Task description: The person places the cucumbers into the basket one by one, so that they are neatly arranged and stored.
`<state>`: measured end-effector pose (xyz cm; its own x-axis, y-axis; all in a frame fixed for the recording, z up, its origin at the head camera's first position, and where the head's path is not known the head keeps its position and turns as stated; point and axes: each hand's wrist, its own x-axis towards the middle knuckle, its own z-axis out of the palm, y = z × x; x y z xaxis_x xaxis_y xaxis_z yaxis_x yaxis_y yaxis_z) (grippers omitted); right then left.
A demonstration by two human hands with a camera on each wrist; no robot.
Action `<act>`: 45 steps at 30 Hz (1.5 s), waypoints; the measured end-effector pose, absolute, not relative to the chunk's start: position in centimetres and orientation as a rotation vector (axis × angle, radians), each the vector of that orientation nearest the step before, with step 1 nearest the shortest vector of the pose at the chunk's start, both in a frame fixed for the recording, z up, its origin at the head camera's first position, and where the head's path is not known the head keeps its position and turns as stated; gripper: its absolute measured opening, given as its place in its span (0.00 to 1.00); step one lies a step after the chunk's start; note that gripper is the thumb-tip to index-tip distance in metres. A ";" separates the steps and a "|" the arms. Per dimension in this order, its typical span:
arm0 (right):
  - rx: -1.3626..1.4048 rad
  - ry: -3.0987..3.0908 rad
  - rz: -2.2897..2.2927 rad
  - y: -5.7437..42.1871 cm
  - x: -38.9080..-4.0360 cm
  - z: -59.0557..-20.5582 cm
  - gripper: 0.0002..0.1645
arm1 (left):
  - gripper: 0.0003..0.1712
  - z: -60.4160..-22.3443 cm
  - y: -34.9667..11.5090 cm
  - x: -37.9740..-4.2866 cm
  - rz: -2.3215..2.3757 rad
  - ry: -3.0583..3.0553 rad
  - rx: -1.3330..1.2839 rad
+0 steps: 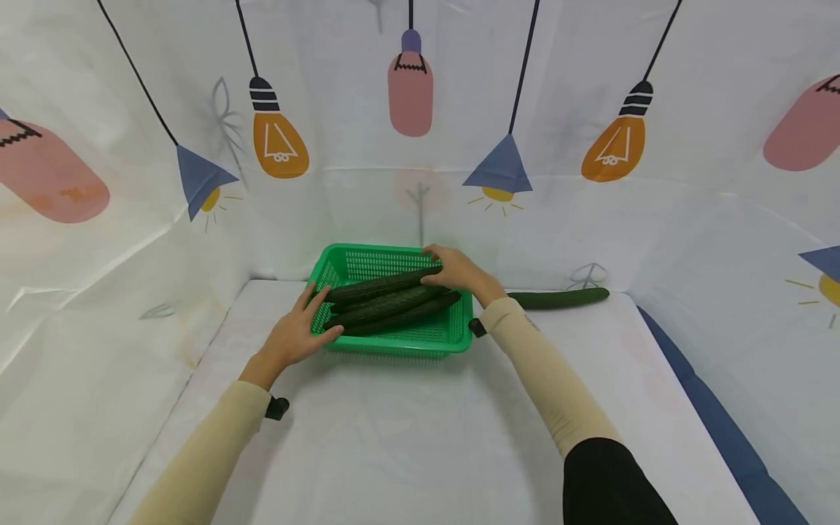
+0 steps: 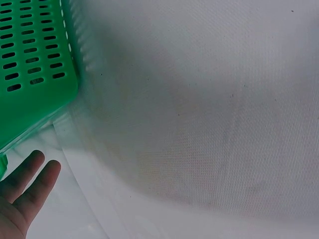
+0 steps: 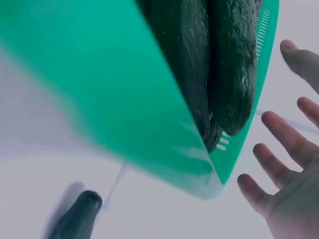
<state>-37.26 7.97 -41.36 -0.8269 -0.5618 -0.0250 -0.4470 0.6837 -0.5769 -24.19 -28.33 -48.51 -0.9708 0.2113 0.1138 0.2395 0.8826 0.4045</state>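
Note:
A green plastic basket (image 1: pixel 400 344) stands at the far side of the table, with dark green cucumbers (image 1: pixel 394 302) lying lengthwise in it. My left hand (image 1: pixel 292 337) is at the basket's left end, fingers spread and thumb over the front rim by the cucumber tips. In the left wrist view, two of its fingers (image 2: pixel 37 191) extend beside the basket wall. My right hand (image 1: pixel 459 271) is at the back right corner, near the end of the rearmost cucumber. The right wrist view shows its fingers (image 3: pixel 289 142) loosely spread beside the basket, apart from the cucumbers.
Another cucumber (image 1: pixel 561 299) lies on the white table (image 1: pixel 407 437) to the basket's right, partly behind my right forearm. A white curtain (image 1: pixel 354 204) printed with lamps and bulbs hangs around the back and sides. Blue fabric (image 1: pixel 709 415) runs along the right edge.

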 end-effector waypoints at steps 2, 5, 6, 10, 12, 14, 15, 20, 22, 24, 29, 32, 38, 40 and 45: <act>-0.833 2.693 -0.858 8.5 -37.2 -41.4 0.44 | 0.54 -48.6 -28.3 -24.2 -0.658 -2.985 -0.354; -0.862 2.706 -0.871 9.5 -37.2 -41.5 0.47 | 0.55 -48.6 -28.3 -24.2 -0.662 -2.981 -0.352; -0.875 2.718 -0.869 10.0 -37.2 -41.6 0.48 | 0.55 -48.6 -28.2 -24.2 -0.665 -2.981 -0.353; -0.864 2.745 -0.917 12.2 -36.9 -42.3 0.51 | 0.55 -48.5 -28.1 -24.2 -0.659 -2.982 -0.356; -0.830 2.762 -0.932 13.5 -36.7 -42.7 0.53 | 0.55 -48.4 -28.1 -24.2 -0.658 -2.982 -0.357; -0.775 2.779 -0.941 14.8 -36.6 -43.1 0.53 | 0.55 -48.3 -28.1 -24.2 -0.656 -2.981 -0.359; -0.754 2.787 -0.937 15.5 -36.5 -43.2 0.53 | 0.55 -48.3 -28.1 -24.2 -0.656 -2.982 -0.360; -0.691 2.848 -0.920 18.8 -36.8 -43.9 0.50 | 0.55 -48.3 -28.5 -24.2 -0.648 -2.989 -0.345; -0.665 2.881 -0.912 20.3 -36.9 -44.3 0.49 | 0.55 -48.3 -28.5 -24.2 -0.649 -2.988 -0.339; -0.620 2.901 -0.916 21.8 -37.1 -44.7 0.49 | 0.55 -48.2 -28.5 -24.2 -0.643 -2.990 -0.337; -0.505 2.905 -0.915 25.3 -36.7 -46.0 0.50 | 0.55 -48.2 -28.4 -24.3 -0.642 -3.003 -0.345; -0.470 2.902 -0.894 27.0 -36.1 -46.6 0.49 | 0.55 -48.3 -28.4 -24.4 -0.635 -3.003 -0.344; -0.423 2.941 -0.727 29.7 -35.2 -47.2 0.47 | 0.55 -48.4 -28.5 -24.4 -0.627 -2.997 -0.342; -0.401 2.942 -0.671 30.4 -35.0 -47.5 0.47 | 0.55 -48.5 -28.5 -24.4 -0.628 -2.999 -0.340; -0.371 2.910 -0.600 31.6 -34.9 -48.7 0.51 | 0.55 -48.5 -28.5 -24.4 -0.640 -3.000 -0.343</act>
<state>-34.85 31.59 -48.65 -0.9586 -0.2690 -0.0935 -0.2101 0.8896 -0.4056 -24.36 -28.47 -48.51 -0.9738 0.2047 0.0992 0.2274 0.8893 0.3968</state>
